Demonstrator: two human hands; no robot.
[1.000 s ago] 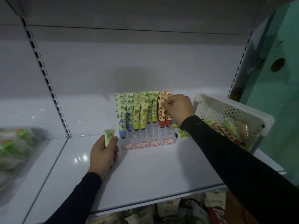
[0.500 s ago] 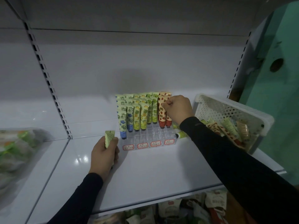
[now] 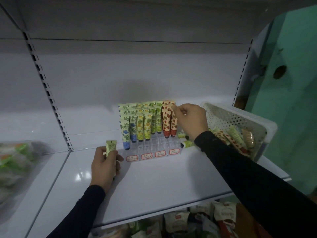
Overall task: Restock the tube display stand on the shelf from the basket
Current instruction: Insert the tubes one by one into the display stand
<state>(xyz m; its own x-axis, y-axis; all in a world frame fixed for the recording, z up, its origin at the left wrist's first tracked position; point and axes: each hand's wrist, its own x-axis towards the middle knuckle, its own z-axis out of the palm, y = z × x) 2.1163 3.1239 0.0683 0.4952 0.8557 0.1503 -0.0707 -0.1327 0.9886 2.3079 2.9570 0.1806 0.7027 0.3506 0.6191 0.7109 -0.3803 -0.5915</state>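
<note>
White shelf [image 3: 154, 186], centre frame: right hand [image 3: 190, 120] pinched a strawberry tube [image 3: 173, 123] into the display stand [image 3: 152, 150].
Left hand [image 3: 104, 166] gripped a green tube [image 3: 111, 147]; best lowered straight, cap-down.

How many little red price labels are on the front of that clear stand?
4, in a row along the stand's front edge: far left, left of middle, right of middle, far right. None looks hidden.

Right hand [image 3: 190, 121] pinches strawberry tube [image 3: 173, 121] in stand [image 3: 151, 152]; left hand [image 3: 104, 166] holds green tube [image 3: 111, 147].
</note>
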